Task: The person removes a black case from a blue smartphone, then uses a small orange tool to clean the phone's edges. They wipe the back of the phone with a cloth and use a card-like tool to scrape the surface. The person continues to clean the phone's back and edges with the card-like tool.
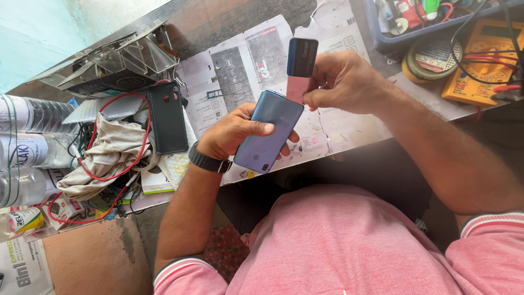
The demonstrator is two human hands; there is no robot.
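At the centre of the frame a blue phone [268, 131] is gripped in the left hand [234, 134], back side up, with the thumb laid across its upper face and the fingers curled under its right edge. A dark watch [208, 160] is worn on that wrist. The phone is held above the near edge of the table [218, 24], tilted from upper right to lower left.

Just above it, a thin card-like tool [301, 68], dark at the top and pink below, is pinched between thumb and fingers of the right hand [341, 84]; its pink lower end is set against the upper edge of the phone.

Beneath both hands, sheets of printed paper [240, 71] are spread over the table. Left of centre a black phone case [168, 117] is laid flat, beside a beige cloth [109, 153] looped by a red cable [117, 101]. Plastic bottles [27, 147] are lined along the left edge. In the upper right, a yellow multimeter [483, 65] and a blue tray [406, 24] are seen. A pink shirt [338, 246] fills the lower frame.
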